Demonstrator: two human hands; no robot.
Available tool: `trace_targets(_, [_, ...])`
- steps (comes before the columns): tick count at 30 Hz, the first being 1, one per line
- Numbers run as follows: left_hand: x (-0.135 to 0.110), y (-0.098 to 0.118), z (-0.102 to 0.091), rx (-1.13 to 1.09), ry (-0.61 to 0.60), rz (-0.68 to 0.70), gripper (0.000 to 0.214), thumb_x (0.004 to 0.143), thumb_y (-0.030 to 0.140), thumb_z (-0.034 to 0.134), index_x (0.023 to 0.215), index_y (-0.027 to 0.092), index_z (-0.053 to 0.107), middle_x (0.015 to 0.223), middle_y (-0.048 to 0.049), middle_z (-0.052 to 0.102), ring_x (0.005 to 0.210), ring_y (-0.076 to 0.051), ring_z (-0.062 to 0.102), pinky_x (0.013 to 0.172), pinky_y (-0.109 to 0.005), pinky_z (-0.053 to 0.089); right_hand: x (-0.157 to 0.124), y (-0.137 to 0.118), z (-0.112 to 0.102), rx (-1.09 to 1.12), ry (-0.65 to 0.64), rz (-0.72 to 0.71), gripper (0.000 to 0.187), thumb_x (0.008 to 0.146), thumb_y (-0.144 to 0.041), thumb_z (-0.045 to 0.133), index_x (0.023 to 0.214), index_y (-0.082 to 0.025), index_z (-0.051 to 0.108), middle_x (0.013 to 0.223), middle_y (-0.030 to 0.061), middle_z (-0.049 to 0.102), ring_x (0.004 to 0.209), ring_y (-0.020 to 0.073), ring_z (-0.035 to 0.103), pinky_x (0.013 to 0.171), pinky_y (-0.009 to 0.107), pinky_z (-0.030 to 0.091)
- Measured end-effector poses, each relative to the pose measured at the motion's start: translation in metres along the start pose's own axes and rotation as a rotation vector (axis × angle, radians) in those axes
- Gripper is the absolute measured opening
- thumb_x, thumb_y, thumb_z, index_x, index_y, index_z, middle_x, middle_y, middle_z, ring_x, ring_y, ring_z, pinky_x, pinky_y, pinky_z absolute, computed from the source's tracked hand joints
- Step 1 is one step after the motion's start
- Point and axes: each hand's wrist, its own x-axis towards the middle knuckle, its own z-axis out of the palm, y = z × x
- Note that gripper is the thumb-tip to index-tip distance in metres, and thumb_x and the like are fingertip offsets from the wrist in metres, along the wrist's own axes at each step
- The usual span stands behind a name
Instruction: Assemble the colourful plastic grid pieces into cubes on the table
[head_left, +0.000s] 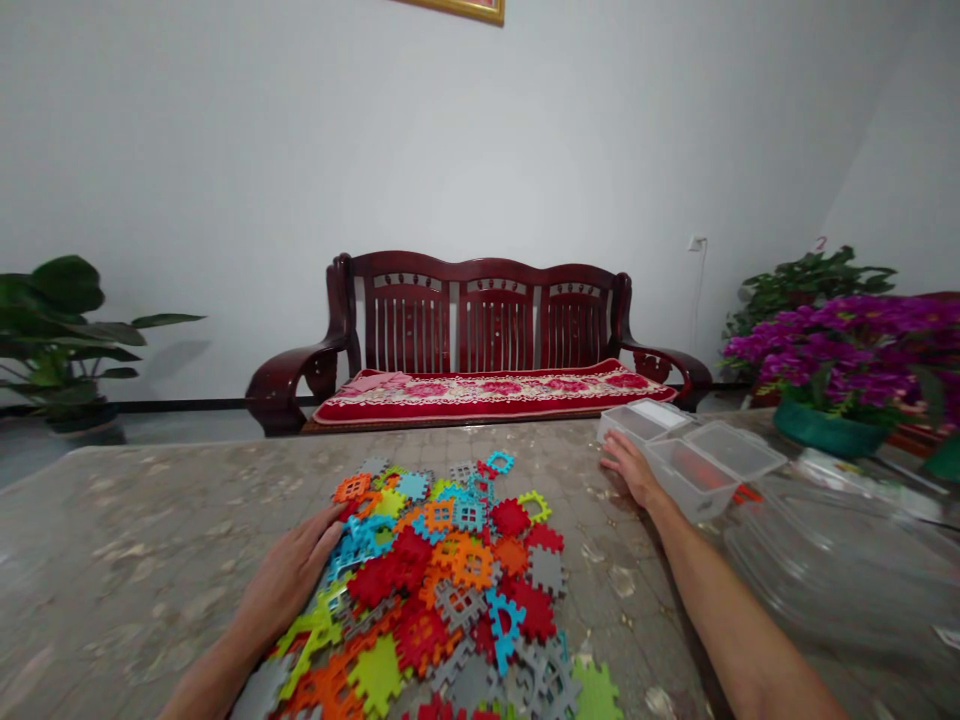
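Note:
A wide pile of plastic interlocking building pieces (457, 565) in red, orange, blue, green and grey is spread over the table before me. My left hand (300, 560) rests along the pile's left edge, fingers stretched out flat and touching the blue and red pieces. Beside the clear plastic box (694, 480) at the right lies my right hand (628, 470), its fingers extended and apart, with nothing in them. That box has an opened lid (735, 450); something orange shows through its wall. Whether the right hand presses against the box, I cannot tell.
The table has a patterned grey cover (172, 530). A large clear plastic container (840, 560) stands at the right, near purple flowers in a green pot (832, 425). Behind the table is a dark wooden bench (491, 270) with a red cushion (517, 392). A potted plant (71, 340) stands left.

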Motion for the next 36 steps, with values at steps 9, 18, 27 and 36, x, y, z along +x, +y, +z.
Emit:
trace_targets(9, [0.003, 0.002, -0.006, -0.150, 0.047, -0.085, 0.060, 0.095, 0.053, 0.031, 0.134, 0.020, 0.063, 0.138, -0.0060, 0.067, 0.129, -0.026, 0.060, 0.113, -0.043, 0.044, 0.006, -0.006, -0.006, 0.048, 0.061, 0.118, 0.062, 0.086, -0.047, 0.060, 0.143, -0.026, 0.050, 0.156, 0.0123, 0.045, 0.137, 0.0299, 0.051, 0.100, 0.051, 0.055])
trace_targets(18, [0.030, -0.006, -0.009, -0.170, 0.035, -0.205, 0.073, 0.093, 0.058, 0.025, 0.146, 0.015, 0.051, 0.152, -0.0100, 0.053, 0.140, -0.028, 0.049, 0.121, -0.045, 0.032, 0.011, -0.010, -0.006, -0.013, 0.043, 0.105, 0.055, 0.087, -0.048, 0.061, 0.136, -0.026, 0.057, 0.152, 0.0133, 0.050, 0.136, 0.0301, 0.052, 0.100, 0.049, 0.054])
trace_targets(27, [0.026, -0.005, -0.010, -0.132, 0.002, -0.164, 0.069, 0.096, 0.055, 0.024, 0.143, 0.017, 0.056, 0.147, -0.0078, 0.059, 0.136, -0.028, 0.053, 0.119, -0.045, 0.036, -0.004, -0.014, 0.001, -0.003, 0.045, 0.090, 0.052, 0.081, -0.052, 0.064, 0.123, -0.021, 0.066, 0.147, 0.0130, 0.056, 0.137, 0.0313, 0.051, 0.104, 0.047, 0.052])
trace_targets(36, [0.026, 0.009, -0.010, 0.019, -0.088, -0.043, 0.068, 0.096, 0.052, 0.022, 0.143, 0.016, 0.056, 0.144, -0.0082, 0.062, 0.132, -0.027, 0.057, 0.116, -0.042, 0.038, -0.089, -0.013, 0.085, -0.516, -0.261, -0.112, 0.062, 0.090, -0.062, 0.047, 0.134, -0.021, 0.064, 0.146, 0.0103, 0.057, 0.140, 0.0279, 0.047, 0.122, 0.048, 0.027])
